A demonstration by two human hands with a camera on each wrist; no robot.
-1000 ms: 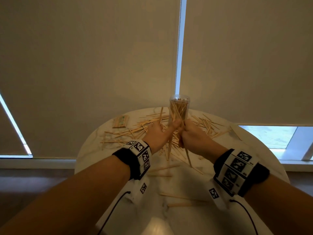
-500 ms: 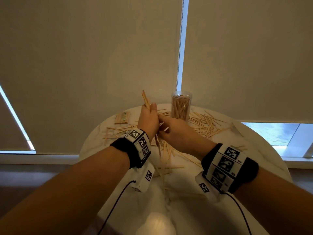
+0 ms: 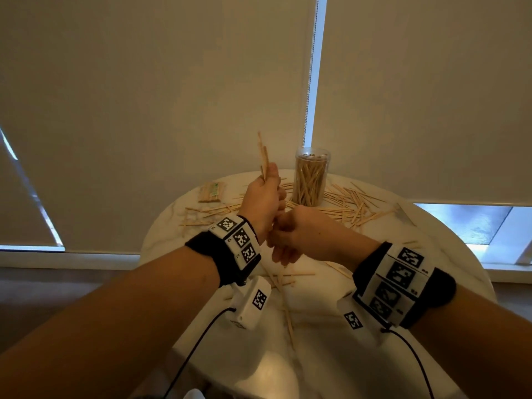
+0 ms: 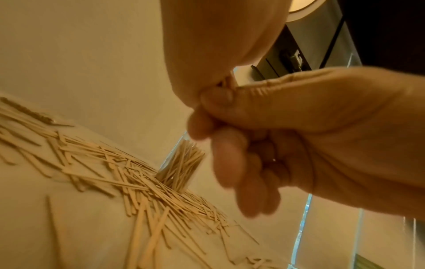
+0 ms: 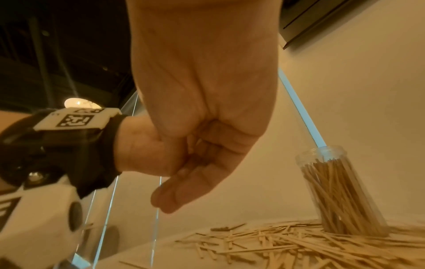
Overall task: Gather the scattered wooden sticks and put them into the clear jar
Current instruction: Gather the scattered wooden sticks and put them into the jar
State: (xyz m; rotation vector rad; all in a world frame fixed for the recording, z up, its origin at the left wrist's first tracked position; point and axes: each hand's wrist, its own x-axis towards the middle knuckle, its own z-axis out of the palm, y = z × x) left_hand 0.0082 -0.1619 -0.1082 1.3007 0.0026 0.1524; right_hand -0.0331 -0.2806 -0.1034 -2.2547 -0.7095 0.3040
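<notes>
A clear jar (image 3: 311, 177) stands upright at the back of the round white table (image 3: 331, 326), packed with wooden sticks; it also shows as the jar (image 4: 181, 163) and the jar (image 5: 340, 191). My left hand (image 3: 263, 197) is raised left of the jar and grips a bundle of sticks (image 3: 263, 156) that points upward. My right hand (image 3: 290, 234) is curled just under the left fist. Its thumb (image 4: 216, 96) pinches at the bundle's lower ends. Many loose sticks (image 3: 345, 208) lie around the jar's foot, seen too as loose sticks (image 5: 276, 243).
A small pack of sticks (image 3: 211, 192) lies at the table's back left. A few single sticks (image 3: 288, 312) lie nearer me, between my forearms. Closed roller blinds (image 3: 172, 96) hang right behind the table. The table's rim curves away on both sides.
Both hands have drawn back from the jar's mouth to its left. The left hand has risen with the bundle upright, and the right hand has dropped beneath it.
</notes>
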